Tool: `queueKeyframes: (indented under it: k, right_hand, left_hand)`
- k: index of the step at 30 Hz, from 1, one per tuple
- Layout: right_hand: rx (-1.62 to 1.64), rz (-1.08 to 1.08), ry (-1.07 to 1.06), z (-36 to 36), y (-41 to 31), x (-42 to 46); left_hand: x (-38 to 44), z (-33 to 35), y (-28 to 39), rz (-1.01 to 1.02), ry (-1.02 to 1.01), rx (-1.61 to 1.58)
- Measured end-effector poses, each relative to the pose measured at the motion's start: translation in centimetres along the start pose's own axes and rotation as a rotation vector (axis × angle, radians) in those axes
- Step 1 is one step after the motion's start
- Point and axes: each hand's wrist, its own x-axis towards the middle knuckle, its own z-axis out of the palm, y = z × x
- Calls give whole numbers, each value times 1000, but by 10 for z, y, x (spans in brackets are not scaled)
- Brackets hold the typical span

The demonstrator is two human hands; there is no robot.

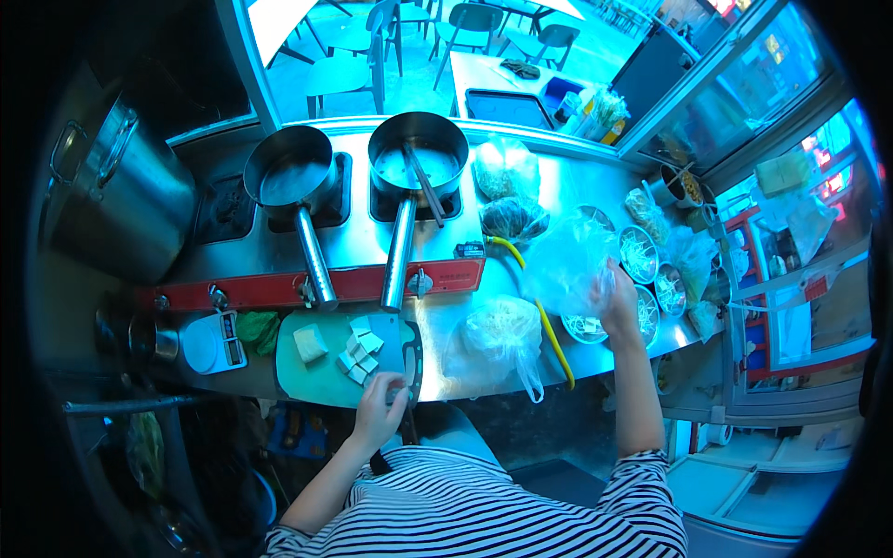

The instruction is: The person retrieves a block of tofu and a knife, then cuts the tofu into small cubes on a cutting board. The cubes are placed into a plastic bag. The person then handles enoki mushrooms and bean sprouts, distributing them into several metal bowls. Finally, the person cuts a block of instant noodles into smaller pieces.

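Note:
My right hand (617, 296) grips a clear plastic bag (565, 261) above the right part of the steel counter, near metal bowls of pale shreds (638, 254). At the near edge of a green cutting board (293, 373) is my left hand (384, 404), its fingers curled; whether it holds anything is unclear. White tofu-like cubes (359, 349) and a larger white block (309, 343) lie on the board. A knife (409, 370) lies along the board's right side, its handle towards me. A tied plastic bag with pale contents (502, 328) sits between my hands.
Two long-handled pans (296, 171) (418, 157) stand on the gas stove; chopsticks (423, 185) rest in the right one. A large steel pot (125, 202) stands far left. A kitchen scale (213, 342) sits beside the board. A yellow hose (551, 335) crosses the counter.

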Motion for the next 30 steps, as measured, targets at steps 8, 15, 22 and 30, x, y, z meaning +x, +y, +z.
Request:
queueKeyframes:
  k: [8,15,22,30]
  right_hand:
    - [-1162,-864,-625,175,34,-160]
    - [-1058,-1044,-1259,324,198,-225]
    - [-750,-971,-1219,386,240,-215]
    - [-1538,-413,-550,398,329,-127]
  left_hand:
    - [-4,-45,45,147,216,-372]
    - [-58,-157,-73,-743,37,-845]
    - [-125,-198,-244,-453,536,-32]
    - [-93,-226,-180,-356,379,456]
